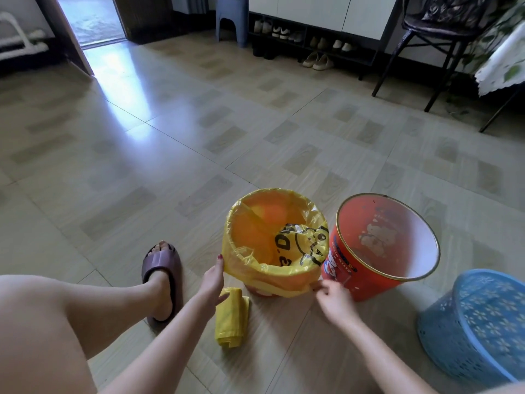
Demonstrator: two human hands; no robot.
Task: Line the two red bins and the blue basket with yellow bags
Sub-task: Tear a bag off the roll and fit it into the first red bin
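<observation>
Hugging the rim of the first red bin (255, 290), a yellow bag (272, 245) already lines it, its edge folded down over the outside all around. The left hand (211, 282) rests with straight fingers against the bag's near-left side, gripping nothing. The right hand (331, 297) pinches the bag's hem at the near-right edge, seemingly tugging it snug.

Just beyond the right hand stands the second red bin (366, 268), touching the first and still bare inside. Farther out to that hand's right sits the blue basket (480, 328), also unlined as far as its visible part shows. Right under the left hand lies a folded bundle of spare yellow bags (231, 322) on the floor (142, 166).

By my judgement, roughly a third of the job is done: one bin nearly finished, one bin and the basket left.
</observation>
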